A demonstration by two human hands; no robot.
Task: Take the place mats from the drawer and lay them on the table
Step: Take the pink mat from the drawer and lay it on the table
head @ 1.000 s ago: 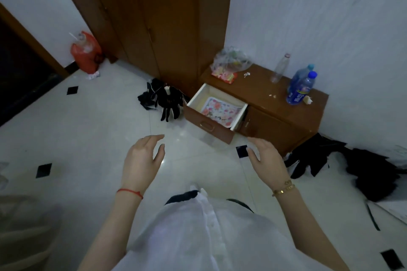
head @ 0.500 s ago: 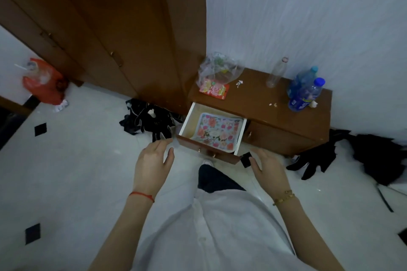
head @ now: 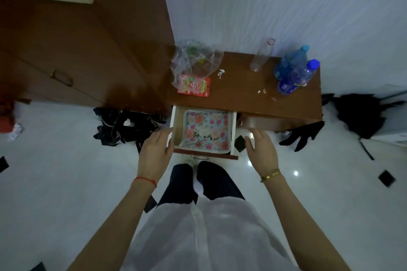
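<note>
On the far brown wooden cabinet top (head: 246, 94), a crumpled clear plastic bag (head: 193, 61) sits left above a red snack packet (head: 195, 87); a clear empty bottle (head: 261, 56) and two blue plastic bottles (head: 294, 70) stand right. Dark clothes (head: 123, 126) lie on the white tiled floor (head: 55, 182) at left.

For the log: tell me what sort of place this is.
Probably a room in a home: a low wooden cabinet with an open drawer, a tall wardrobe, and dark clothes on the tiled floor.
</note>
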